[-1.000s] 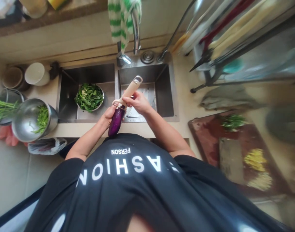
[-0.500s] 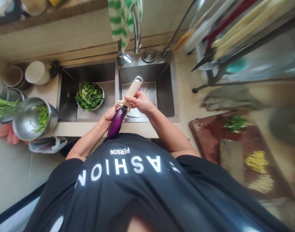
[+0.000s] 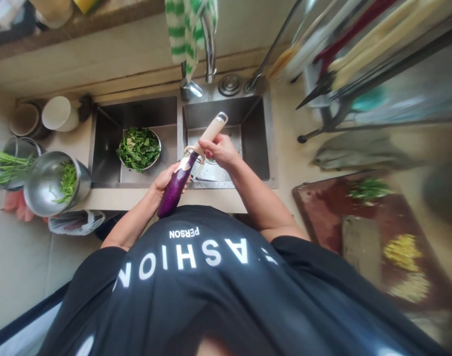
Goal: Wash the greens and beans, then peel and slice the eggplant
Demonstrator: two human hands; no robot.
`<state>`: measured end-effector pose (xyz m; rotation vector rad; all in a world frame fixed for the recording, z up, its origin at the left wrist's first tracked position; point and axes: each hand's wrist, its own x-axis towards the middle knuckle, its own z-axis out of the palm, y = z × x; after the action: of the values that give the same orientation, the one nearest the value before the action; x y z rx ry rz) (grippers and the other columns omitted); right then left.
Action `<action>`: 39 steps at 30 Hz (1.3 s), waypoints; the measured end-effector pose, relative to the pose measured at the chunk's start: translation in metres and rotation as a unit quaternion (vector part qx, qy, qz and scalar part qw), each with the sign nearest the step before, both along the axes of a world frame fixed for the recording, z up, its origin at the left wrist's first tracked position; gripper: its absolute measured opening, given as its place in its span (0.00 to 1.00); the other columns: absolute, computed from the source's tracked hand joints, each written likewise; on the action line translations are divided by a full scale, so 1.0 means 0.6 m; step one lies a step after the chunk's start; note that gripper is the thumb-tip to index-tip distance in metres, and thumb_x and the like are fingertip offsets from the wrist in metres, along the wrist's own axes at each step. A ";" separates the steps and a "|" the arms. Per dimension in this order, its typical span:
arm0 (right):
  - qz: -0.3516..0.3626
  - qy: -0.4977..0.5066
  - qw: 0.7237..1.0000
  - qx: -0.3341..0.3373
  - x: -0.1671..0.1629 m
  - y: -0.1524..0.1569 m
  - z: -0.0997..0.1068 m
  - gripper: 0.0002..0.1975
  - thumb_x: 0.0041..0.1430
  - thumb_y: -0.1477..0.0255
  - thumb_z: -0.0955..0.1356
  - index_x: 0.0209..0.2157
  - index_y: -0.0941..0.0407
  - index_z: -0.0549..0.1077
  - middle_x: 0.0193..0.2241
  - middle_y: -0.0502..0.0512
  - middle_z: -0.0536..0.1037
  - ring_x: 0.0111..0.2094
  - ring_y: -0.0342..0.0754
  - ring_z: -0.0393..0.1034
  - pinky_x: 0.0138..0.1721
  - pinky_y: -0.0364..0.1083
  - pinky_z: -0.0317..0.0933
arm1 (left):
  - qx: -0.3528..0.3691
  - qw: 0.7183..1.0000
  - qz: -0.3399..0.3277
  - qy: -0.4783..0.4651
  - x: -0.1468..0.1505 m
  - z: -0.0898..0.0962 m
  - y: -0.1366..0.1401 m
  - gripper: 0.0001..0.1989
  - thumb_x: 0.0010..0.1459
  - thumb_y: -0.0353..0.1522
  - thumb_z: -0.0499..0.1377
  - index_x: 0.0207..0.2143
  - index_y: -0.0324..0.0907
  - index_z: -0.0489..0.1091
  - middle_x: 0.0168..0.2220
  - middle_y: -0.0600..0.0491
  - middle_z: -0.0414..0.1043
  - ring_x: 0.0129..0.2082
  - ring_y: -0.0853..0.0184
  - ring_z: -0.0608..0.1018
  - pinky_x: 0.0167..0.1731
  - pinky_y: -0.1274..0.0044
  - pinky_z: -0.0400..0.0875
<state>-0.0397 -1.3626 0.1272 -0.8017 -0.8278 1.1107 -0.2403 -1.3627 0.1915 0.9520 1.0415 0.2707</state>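
Note:
A glossy purple eggplant (image 3: 175,190) slants in front of my shirt, near the sink's front edge. My left hand (image 3: 164,179) is closed around its side. A cream-handled peeler (image 3: 212,127) lies against the eggplant's upper end, where a pale peeled patch shows. My right hand (image 3: 221,150) grips the peeler near its head, and its handle points up and away over the right basin. Exactly how the blade meets the skin is too small to make out.
The left basin (image 3: 146,106) holds a bowl of leafy greens (image 3: 139,148). A steel pot (image 3: 44,185) stands at left. On the right, a red-brown cutting board (image 3: 318,212) carries a cleaver (image 3: 360,249) and chopped ingredients. A faucet (image 3: 210,49) rises behind the sink.
The peeler and my right hand have shifted slightly up and right along the eggplant. The eggplant's lower end has moved a little left and down, and more of the pale patch shows.

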 end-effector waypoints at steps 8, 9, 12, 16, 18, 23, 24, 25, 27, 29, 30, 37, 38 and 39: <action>-0.022 0.044 0.999 -0.018 0.020 0.038 -0.038 0.32 0.33 0.47 0.82 0.27 0.55 0.68 0.18 0.46 0.68 0.18 0.39 0.60 0.17 0.41 0.58 | 0.005 1.000 -0.029 0.012 -0.023 -0.004 -0.004 0.27 0.72 0.43 0.40 0.34 0.35 0.70 0.23 0.49 0.70 0.15 0.69 0.72 0.14 0.78 0.71; -0.026 0.048 0.998 -0.022 0.023 0.043 -0.044 0.32 0.34 0.48 0.82 0.27 0.55 0.68 0.18 0.46 0.68 0.18 0.39 0.60 0.17 0.41 0.59 | 0.004 0.999 -0.033 0.012 -0.027 -0.006 -0.004 0.26 0.72 0.43 0.41 0.35 0.35 0.70 0.23 0.49 0.70 0.15 0.69 0.72 0.14 0.78 0.71; -0.054 0.056 0.996 -0.042 0.038 0.058 -0.065 0.29 0.37 0.50 0.82 0.27 0.55 0.69 0.17 0.45 0.68 0.17 0.39 0.59 0.18 0.42 0.60 | 0.017 0.999 -0.040 0.010 -0.043 -0.009 -0.005 0.23 0.71 0.44 0.45 0.37 0.36 0.70 0.24 0.49 0.71 0.15 0.69 0.72 0.15 0.78 0.71; -0.144 0.041 0.982 -0.118 0.071 0.071 -0.103 0.25 0.40 0.56 0.82 0.26 0.55 0.68 0.16 0.45 0.67 0.17 0.39 0.59 0.17 0.41 0.59 | 0.036 0.998 -0.039 0.021 -0.069 -0.002 -0.009 0.20 0.69 0.46 0.49 0.44 0.39 0.70 0.23 0.50 0.71 0.16 0.69 0.71 0.16 0.79 0.70; -0.154 0.015 0.975 -0.158 0.083 0.071 -0.115 0.25 0.37 0.60 0.83 0.26 0.55 0.69 0.16 0.45 0.68 0.18 0.40 0.62 0.17 0.41 0.60 | 0.047 0.998 -0.030 0.035 -0.078 0.001 -0.009 0.21 0.69 0.46 0.49 0.48 0.39 0.69 0.23 0.51 0.71 0.16 0.69 0.72 0.16 0.79 0.71; -0.100 0.083 0.988 -0.084 0.081 0.056 -0.089 0.26 0.42 0.56 0.82 0.31 0.54 0.69 0.20 0.46 0.70 0.24 0.44 0.70 0.24 0.43 0.67 | 0.097 0.993 -0.021 0.063 -0.078 -0.008 0.002 0.23 0.68 0.43 0.53 0.60 0.42 0.63 0.23 0.54 0.73 0.16 0.66 0.73 0.16 0.77 0.71; -0.080 0.110 0.988 -0.074 0.075 0.050 -0.077 0.26 0.44 0.54 0.81 0.32 0.54 0.69 0.21 0.46 0.71 0.26 0.44 0.71 0.26 0.44 0.69 | 0.119 0.991 -0.019 0.066 -0.075 -0.011 0.004 0.25 0.67 0.42 0.53 0.63 0.44 0.62 0.24 0.54 0.74 0.16 0.66 0.73 0.17 0.76 0.72; -0.050 0.134 0.987 -0.074 0.068 0.043 -0.066 0.26 0.45 0.52 0.80 0.33 0.54 0.69 0.23 0.47 0.73 0.28 0.45 0.73 0.27 0.44 0.70 | 0.150 0.986 -0.016 0.068 -0.071 -0.013 0.007 0.25 0.67 0.42 0.54 0.64 0.45 0.62 0.27 0.54 0.76 0.19 0.65 0.76 0.21 0.76 0.74; 0.031 0.165 0.982 -0.090 0.047 0.031 -0.048 0.27 0.46 0.52 0.80 0.36 0.53 0.69 0.28 0.49 0.77 0.30 0.47 0.76 0.30 0.47 0.72 | 0.239 0.968 -0.012 0.070 -0.062 -0.016 0.009 0.25 0.66 0.39 0.57 0.63 0.44 0.65 0.37 0.50 0.80 0.33 0.63 0.82 0.35 0.75 0.79; 0.105 0.180 0.971 -0.114 0.018 0.023 -0.040 0.27 0.45 0.53 0.80 0.37 0.53 0.69 0.31 0.50 0.78 0.30 0.48 0.77 0.31 0.50 0.73 | 0.333 0.939 -0.024 0.084 -0.052 -0.017 0.007 0.23 0.64 0.36 0.59 0.60 0.42 0.69 0.51 0.48 0.79 0.53 0.59 0.79 0.52 0.75 0.74; 0.127 0.188 0.966 -0.125 0.002 0.023 -0.039 0.27 0.45 0.54 0.81 0.37 0.53 0.69 0.31 0.50 0.79 0.30 0.49 0.77 0.31 0.50 0.73 | 0.367 0.924 -0.032 0.101 -0.048 -0.017 0.005 0.23 0.63 0.34 0.60 0.60 0.41 0.70 0.57 0.48 0.76 0.61 0.57 0.74 0.58 0.74 0.70; 0.098 0.234 0.954 -0.161 -0.042 0.049 -0.051 0.19 0.48 0.64 0.81 0.32 0.55 0.71 0.24 0.49 0.77 0.24 0.44 0.70 0.27 0.44 0.70 | 0.413 0.886 -0.035 0.210 -0.059 -0.017 0.005 0.25 0.61 0.33 0.61 0.61 0.41 0.69 0.62 0.47 0.71 0.68 0.54 0.67 0.62 0.74 0.65; 0.086 0.232 0.956 -0.160 -0.034 0.050 -0.055 0.19 0.47 0.63 0.81 0.31 0.55 0.71 0.24 0.49 0.76 0.25 0.43 0.70 0.28 0.44 0.70 | 0.407 0.893 -0.029 0.192 -0.067 -0.019 0.010 0.23 0.62 0.33 0.59 0.60 0.41 0.70 0.60 0.47 0.73 0.65 0.57 0.70 0.59 0.76 0.68; 0.073 0.223 0.959 -0.157 -0.024 0.048 -0.060 0.20 0.46 0.62 0.81 0.31 0.55 0.71 0.24 0.49 0.77 0.26 0.44 0.70 0.29 0.45 0.71 | 0.387 0.906 -0.018 0.171 -0.075 -0.020 0.014 0.22 0.64 0.33 0.57 0.60 0.41 0.70 0.56 0.48 0.76 0.59 0.60 0.75 0.53 0.78 0.72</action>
<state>-0.0538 -1.3338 0.0912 -0.7152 -0.3368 1.5096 -0.2852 -1.3542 0.1795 1.7837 1.2574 0.5215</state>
